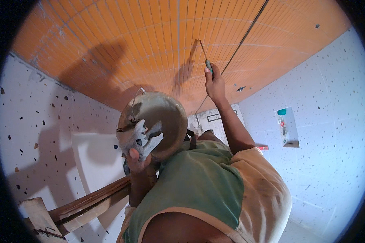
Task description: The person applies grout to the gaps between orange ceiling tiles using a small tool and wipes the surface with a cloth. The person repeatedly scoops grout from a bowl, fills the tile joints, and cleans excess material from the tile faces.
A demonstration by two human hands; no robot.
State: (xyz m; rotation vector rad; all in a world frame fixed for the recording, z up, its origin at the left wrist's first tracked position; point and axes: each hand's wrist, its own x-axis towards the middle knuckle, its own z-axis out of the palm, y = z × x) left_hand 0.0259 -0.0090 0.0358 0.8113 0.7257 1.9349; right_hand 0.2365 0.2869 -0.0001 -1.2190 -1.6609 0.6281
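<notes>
Raised toward the orange tiled wall (158,36), my right hand (216,87) is closed around the grey-green handle of a thin-bladed hand tool (208,64). The tip of its narrow blade is at or close to a grout line; contact is hard to judge. My left hand (138,162) grips a crumpled grey rag (138,137), its thumb showing on the cloth. Right beside the rag, a round bucket (172,113) with a wire handle stands tilted toward me, its inside smeared with something pale brown. What holds up the bucket is hidden.
Wooden beams (91,200) run at the lower left. Speckled white walls flank me; the right one (324,93) has a recessed niche (287,127) with small items in it. A white panel (95,154) is at left. Holes (241,88) pierce the orange wall.
</notes>
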